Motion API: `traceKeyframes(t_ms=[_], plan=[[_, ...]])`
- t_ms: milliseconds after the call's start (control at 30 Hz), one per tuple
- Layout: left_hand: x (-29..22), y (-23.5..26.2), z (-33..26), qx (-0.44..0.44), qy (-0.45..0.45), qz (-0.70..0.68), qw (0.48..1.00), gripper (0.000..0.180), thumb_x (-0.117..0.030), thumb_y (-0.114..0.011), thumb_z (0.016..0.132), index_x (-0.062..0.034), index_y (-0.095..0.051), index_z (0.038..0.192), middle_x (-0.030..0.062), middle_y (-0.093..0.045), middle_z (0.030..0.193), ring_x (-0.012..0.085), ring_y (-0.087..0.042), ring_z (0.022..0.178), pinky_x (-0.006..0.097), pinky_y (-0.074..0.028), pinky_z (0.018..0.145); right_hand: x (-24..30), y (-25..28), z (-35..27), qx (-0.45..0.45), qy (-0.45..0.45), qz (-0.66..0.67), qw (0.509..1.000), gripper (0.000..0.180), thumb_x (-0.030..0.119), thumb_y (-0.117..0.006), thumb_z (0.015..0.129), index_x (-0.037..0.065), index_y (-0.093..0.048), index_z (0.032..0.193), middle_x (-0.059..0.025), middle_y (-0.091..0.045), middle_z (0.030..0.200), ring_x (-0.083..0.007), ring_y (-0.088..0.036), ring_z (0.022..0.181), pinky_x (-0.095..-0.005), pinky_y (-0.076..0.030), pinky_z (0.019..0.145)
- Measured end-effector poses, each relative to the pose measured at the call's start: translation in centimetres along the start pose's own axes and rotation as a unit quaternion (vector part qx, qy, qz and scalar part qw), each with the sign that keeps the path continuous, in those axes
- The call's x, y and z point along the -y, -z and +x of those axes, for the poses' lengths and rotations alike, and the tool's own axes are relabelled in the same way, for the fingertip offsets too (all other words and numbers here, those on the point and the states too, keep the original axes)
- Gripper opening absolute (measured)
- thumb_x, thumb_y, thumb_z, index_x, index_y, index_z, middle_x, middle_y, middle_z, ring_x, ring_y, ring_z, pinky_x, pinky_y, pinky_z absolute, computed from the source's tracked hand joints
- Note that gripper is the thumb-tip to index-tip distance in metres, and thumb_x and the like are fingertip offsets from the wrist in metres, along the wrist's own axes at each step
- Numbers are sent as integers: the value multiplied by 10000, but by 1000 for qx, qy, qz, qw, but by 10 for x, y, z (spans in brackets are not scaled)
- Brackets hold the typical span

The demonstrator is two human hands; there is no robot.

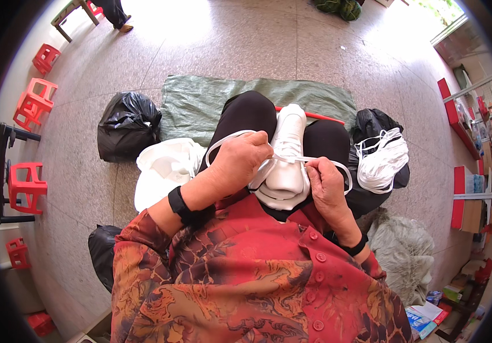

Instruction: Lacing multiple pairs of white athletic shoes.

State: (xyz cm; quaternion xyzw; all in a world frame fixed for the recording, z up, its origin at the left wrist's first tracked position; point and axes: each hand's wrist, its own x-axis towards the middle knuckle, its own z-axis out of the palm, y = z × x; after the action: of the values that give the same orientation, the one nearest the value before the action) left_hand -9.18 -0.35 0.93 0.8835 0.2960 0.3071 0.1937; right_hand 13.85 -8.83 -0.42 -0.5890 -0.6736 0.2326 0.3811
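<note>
White shoe (288,150) sits on the person's lap between the knees, toe pointing away. Left hand (239,163) pinches the white lace (227,139) (it loops out past the knee), right hand (324,182) is closed on the lace's other end beside the shoe. Bundle of laces (381,160) lies on a black bag to the right.

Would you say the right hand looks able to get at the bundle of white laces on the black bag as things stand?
Probably yes: the bundle of white laces lies uncovered beside the right hand, but that hand is pinching the shoe's lace and would have to release it.
</note>
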Motion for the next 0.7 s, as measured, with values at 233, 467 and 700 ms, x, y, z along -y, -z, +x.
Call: traceKeyframes(t_ms=[233, 467, 700], plan=[[0, -4, -1, 42, 37, -79, 995, 93, 0, -647, 788, -24, -677, 873, 95, -586, 824, 283, -620, 778, 363, -497, 677, -2, 1, 0, -7, 8, 14, 1000, 49, 26, -595, 910, -9, -570, 933, -178, -603, 855, -348, -603, 768, -388, -483, 681], [-30, -10, -13, -6, 170, -125, 977, 278, -76, -701, 836, 18, -607, 1080, 142, -632, 893, 303, -650, 826, 367, -514, 702, 23, 6, -10, -24, -32, -8, 999, 288, 136, -686, 885, -33, -569, 1087, -194, -618, 890, -333, -628, 784, -414, -490, 698], [-18, -31, -21, -46, 74, -49, 995, 218, 36, -550, 831, 6, -606, 1040, 172, -622, 917, 330, -628, 789, 389, -496, 686, -7, 2, -15, -56, -27, 25, 998, 158, 54, -595, 903, -28, -642, 1029, -203, -657, 935, -370, -637, 854, -400, -508, 764]])
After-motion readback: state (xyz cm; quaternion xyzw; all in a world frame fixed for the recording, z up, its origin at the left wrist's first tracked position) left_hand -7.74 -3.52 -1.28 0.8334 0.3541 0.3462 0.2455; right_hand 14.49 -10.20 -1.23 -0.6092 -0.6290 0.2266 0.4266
